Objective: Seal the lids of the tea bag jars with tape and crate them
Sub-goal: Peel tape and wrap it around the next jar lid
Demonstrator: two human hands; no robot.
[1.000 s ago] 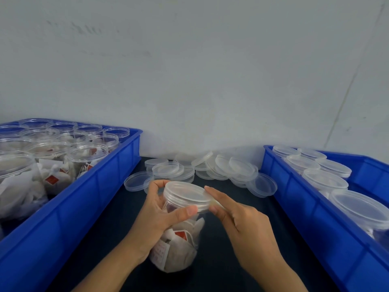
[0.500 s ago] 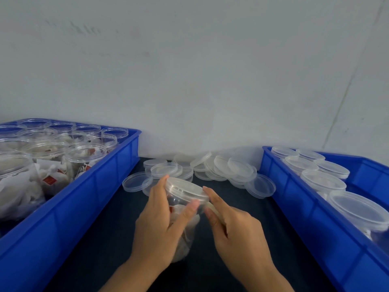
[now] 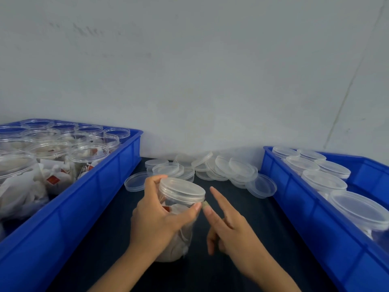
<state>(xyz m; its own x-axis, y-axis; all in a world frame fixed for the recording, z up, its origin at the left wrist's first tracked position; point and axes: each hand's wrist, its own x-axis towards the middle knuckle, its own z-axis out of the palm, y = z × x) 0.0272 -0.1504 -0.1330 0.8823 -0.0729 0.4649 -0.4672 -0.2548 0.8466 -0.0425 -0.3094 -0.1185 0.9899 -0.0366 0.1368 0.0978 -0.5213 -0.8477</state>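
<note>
Left hand [image 3: 160, 216] hides much of jar [image 3: 179, 207].

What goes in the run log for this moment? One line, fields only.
left hand: grips lidded jar | right hand: fingers extended beside lid | left crate: open jars | right crate: lidded jars

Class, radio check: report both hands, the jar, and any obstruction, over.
Left hand grips the lidded jar between the crates. Right hand open, index finger extended, beside the lid. Loose lids piled behind, not obstructing.
</note>
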